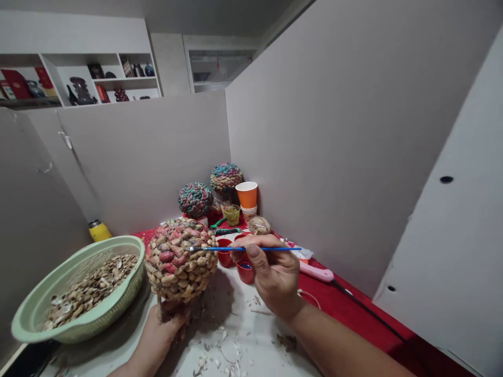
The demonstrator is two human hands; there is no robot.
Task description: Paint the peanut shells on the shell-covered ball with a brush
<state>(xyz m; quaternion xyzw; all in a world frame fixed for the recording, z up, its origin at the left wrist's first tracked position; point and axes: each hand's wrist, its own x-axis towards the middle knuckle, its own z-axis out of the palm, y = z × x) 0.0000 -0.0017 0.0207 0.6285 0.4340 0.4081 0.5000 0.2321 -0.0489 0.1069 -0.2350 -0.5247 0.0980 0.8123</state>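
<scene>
My left hand (167,325) is closed under a ball covered in peanut shells (181,264), around its lower end; what exactly the fingers grip there is partly hidden. Patches of red and purple colour the ball's upper part, while the lower shells are plain tan. In a pinch, my right hand (277,280) holds a thin blue paintbrush (222,248) level. Its bristles point left and lie against or just in front of the shells; contact is hard to tell. Behind the right hand stand small red cups (245,274), one with dark blue paint inside.
At left sits a green basket (135,251) of shells. Farther back are two coloured shell balls (195,200), an orange paper cup (247,196), a twine ball (259,225) and a yellow bottle (99,231). A pink-handled tool (316,272) with a cord lies right. Grey partitions (322,157) enclose the table.
</scene>
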